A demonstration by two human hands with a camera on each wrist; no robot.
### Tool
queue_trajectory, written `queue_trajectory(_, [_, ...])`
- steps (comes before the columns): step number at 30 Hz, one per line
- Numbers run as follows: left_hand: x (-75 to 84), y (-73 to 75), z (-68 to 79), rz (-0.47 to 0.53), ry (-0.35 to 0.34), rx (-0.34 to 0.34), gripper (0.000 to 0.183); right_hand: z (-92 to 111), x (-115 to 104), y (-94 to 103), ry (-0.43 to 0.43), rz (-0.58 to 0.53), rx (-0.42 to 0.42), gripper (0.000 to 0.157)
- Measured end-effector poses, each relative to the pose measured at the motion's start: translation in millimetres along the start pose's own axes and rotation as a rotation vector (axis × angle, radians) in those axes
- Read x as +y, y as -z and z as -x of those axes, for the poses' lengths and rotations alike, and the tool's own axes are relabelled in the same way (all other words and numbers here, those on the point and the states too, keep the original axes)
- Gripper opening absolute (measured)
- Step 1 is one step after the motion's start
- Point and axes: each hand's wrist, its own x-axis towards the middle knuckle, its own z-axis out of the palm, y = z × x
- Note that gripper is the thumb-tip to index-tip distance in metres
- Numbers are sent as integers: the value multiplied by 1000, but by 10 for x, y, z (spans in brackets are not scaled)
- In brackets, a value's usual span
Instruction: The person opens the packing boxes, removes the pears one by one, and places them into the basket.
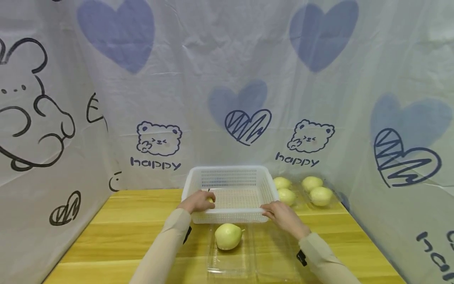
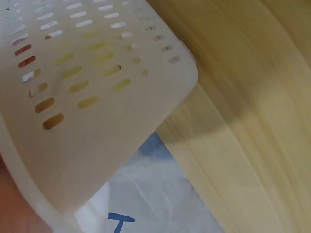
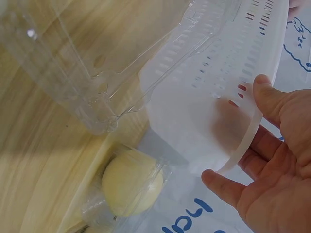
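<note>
A white perforated plastic basket (image 1: 227,217) stands at the back of the wooden table. My left hand (image 1: 198,201) reaches over its front left rim and grips a yellow-green pear (image 1: 211,200), mostly hidden by the fingers, its stem pointing up. Through the basket's slots, yellow (image 2: 80,86) shows in the left wrist view. My right hand (image 3: 279,155) holds the basket's rim at the front right corner, thumb on one side and fingers on the other. Just in front of the basket, another pear (image 1: 228,236) sits in the left part of a clear plastic clamshell box (image 1: 232,266).
Right of the basket, clear boxes hold several pears (image 1: 320,196). The clamshell's other half (image 1: 274,260) lies flat beside the pear, under my right forearm. Printed white curtains (image 1: 227,47) close in the table at the back and sides.
</note>
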Motion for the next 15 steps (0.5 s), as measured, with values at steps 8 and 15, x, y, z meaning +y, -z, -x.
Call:
queue_trajectory(8, [-48, -19, -71, 61, 40, -104, 22, 0, -17, -4, -11, -7, -12, 24])
queue_trajectory(15, [3, 45, -12, 57, 20, -87, 25, 3, -10, 12, -23, -14, -16, 24])
